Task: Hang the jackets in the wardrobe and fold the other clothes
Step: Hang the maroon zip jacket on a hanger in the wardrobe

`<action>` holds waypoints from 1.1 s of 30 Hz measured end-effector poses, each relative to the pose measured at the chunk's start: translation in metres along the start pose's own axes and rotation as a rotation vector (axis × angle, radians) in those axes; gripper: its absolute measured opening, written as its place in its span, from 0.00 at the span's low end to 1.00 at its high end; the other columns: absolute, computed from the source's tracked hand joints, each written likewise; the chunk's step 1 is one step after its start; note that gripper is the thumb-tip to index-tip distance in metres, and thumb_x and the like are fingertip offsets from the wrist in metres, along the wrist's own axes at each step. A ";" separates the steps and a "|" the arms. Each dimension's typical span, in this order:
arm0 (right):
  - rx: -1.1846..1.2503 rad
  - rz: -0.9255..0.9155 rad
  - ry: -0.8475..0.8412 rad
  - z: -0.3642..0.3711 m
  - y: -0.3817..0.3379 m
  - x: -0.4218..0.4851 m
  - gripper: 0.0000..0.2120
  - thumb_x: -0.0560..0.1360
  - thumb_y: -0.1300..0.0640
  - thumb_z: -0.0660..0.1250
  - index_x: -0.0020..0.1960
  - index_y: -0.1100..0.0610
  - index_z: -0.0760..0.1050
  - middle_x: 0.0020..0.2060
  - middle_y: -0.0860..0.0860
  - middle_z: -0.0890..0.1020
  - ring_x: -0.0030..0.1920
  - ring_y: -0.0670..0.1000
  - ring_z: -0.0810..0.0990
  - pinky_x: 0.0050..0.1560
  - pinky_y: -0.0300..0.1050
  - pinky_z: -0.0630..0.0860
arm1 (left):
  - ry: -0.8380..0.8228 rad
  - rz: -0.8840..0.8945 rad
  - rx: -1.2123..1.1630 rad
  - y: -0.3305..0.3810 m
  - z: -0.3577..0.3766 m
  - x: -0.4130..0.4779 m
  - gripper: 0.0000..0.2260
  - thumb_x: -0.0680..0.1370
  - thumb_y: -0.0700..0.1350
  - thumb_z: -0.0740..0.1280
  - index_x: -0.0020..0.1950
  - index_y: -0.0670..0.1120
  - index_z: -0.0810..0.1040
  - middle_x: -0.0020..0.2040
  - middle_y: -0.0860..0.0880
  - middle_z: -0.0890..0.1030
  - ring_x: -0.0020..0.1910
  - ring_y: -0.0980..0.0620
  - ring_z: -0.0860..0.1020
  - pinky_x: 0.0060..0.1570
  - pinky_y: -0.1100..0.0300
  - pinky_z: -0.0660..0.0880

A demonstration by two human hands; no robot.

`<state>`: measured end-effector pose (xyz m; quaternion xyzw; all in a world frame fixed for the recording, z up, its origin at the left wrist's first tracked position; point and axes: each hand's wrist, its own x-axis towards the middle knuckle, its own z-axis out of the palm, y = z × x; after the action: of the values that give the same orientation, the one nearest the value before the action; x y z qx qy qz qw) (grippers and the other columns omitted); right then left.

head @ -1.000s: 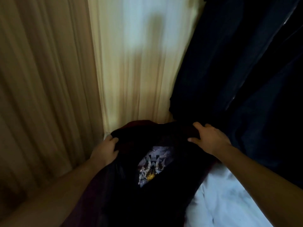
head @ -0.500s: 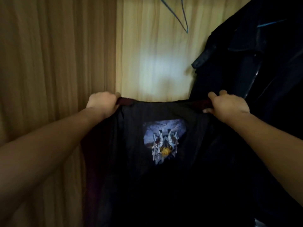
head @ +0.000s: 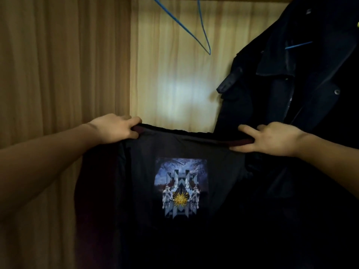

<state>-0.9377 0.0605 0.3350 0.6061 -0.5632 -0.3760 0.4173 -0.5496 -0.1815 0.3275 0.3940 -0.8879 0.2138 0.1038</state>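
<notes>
I hold a black jacket [head: 223, 220] spread out in front of me inside the wardrobe. A blue-grey printed patch with a gold sun sits on its middle. My left hand [head: 114, 129] grips its top edge at the left. My right hand [head: 272, 138] pinches the top edge at the right, where a maroon trim shows. An empty blue wire hanger [head: 204, 38] hangs above, between my hands. A dark jacket [head: 291, 84] hangs on another blue hanger at the upper right.
The wardrobe's wooden side wall [head: 58, 74] stands close on the left. Its lighter back panel [head: 174, 84] is straight ahead. The hanging dark jacket fills the right side.
Both hands lifted the black jacket from low down up to chest height and pulled its top edge taut. The view rose, bringing the blue hanger into sight.
</notes>
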 end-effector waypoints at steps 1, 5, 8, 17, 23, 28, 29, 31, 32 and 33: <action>0.009 0.028 -0.023 -0.002 0.000 0.003 0.45 0.81 0.67 0.52 0.76 0.31 0.29 0.79 0.63 0.48 0.51 0.59 0.79 0.43 0.49 0.76 | -0.017 -0.026 0.033 0.000 0.000 -0.001 0.20 0.81 0.63 0.58 0.70 0.58 0.65 0.60 0.46 0.78 0.51 0.44 0.78 0.57 0.48 0.76; 0.165 0.208 -0.050 -0.009 0.002 0.027 0.31 0.86 0.51 0.50 0.79 0.31 0.37 0.65 0.58 0.69 0.44 0.56 0.78 0.44 0.49 0.78 | -0.026 0.024 0.292 0.007 0.011 -0.001 0.23 0.80 0.66 0.58 0.72 0.59 0.69 0.63 0.48 0.72 0.53 0.47 0.79 0.47 0.50 0.80; 0.307 0.337 0.013 -0.018 0.004 0.043 0.32 0.78 0.26 0.44 0.80 0.33 0.46 0.62 0.54 0.77 0.57 0.57 0.81 0.49 0.50 0.79 | -0.045 -0.129 0.141 0.011 0.007 0.005 0.44 0.67 0.84 0.47 0.71 0.58 0.72 0.66 0.49 0.75 0.61 0.45 0.78 0.49 0.50 0.76; 0.753 0.609 0.121 -0.042 0.032 0.072 0.44 0.67 0.17 0.41 0.78 0.35 0.57 0.69 0.55 0.76 0.67 0.60 0.76 0.61 0.58 0.76 | 0.199 -0.362 0.023 0.015 -0.044 0.032 0.50 0.67 0.83 0.37 0.56 0.48 0.82 0.56 0.45 0.82 0.56 0.42 0.80 0.51 0.49 0.73; 0.979 0.577 0.008 -0.018 -0.012 0.081 0.48 0.64 0.15 0.42 0.77 0.37 0.63 0.73 0.53 0.73 0.70 0.59 0.74 0.65 0.56 0.74 | 0.011 -0.344 -0.128 0.034 0.019 0.030 0.49 0.68 0.82 0.39 0.55 0.46 0.82 0.58 0.44 0.82 0.57 0.43 0.80 0.55 0.49 0.74; 1.065 0.613 -0.017 -0.011 -0.027 0.088 0.50 0.64 0.14 0.40 0.75 0.40 0.68 0.70 0.54 0.75 0.68 0.59 0.75 0.63 0.57 0.74 | -0.049 -0.332 -0.193 0.048 0.049 0.029 0.48 0.70 0.81 0.39 0.57 0.47 0.82 0.57 0.45 0.82 0.58 0.44 0.79 0.54 0.50 0.73; 1.083 0.622 -0.019 -0.010 -0.028 0.089 0.51 0.64 0.14 0.40 0.74 0.41 0.69 0.70 0.54 0.76 0.68 0.59 0.75 0.62 0.57 0.74 | -0.055 -0.331 -0.202 0.051 0.050 0.030 0.48 0.70 0.81 0.38 0.56 0.47 0.82 0.55 0.46 0.82 0.57 0.45 0.79 0.54 0.50 0.74; 1.103 0.635 -0.032 -0.007 -0.031 0.092 0.51 0.64 0.14 0.39 0.74 0.41 0.70 0.69 0.54 0.76 0.68 0.59 0.75 0.62 0.58 0.74 | -0.061 -0.325 -0.223 0.054 0.053 0.033 0.46 0.69 0.81 0.38 0.50 0.48 0.81 0.50 0.48 0.82 0.53 0.46 0.80 0.53 0.50 0.76; 1.107 0.639 -0.047 -0.005 -0.034 0.093 0.51 0.64 0.14 0.40 0.74 0.41 0.69 0.69 0.54 0.76 0.68 0.59 0.75 0.62 0.58 0.74 | -0.062 -0.321 -0.236 0.055 0.057 0.035 0.45 0.70 0.81 0.38 0.47 0.48 0.80 0.48 0.49 0.81 0.51 0.47 0.80 0.52 0.50 0.76; 1.105 0.637 -0.068 -0.002 -0.037 0.094 0.50 0.64 0.14 0.40 0.75 0.41 0.68 0.70 0.54 0.75 0.68 0.59 0.75 0.63 0.58 0.74 | -0.067 -0.311 -0.247 0.056 0.061 0.037 0.43 0.70 0.81 0.40 0.44 0.48 0.80 0.45 0.50 0.81 0.49 0.47 0.79 0.52 0.50 0.76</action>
<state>-0.9145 -0.0327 0.3027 0.5225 -0.8395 0.0935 0.1163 -0.6166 -0.2003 0.2692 0.5176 -0.8387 0.0716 0.1535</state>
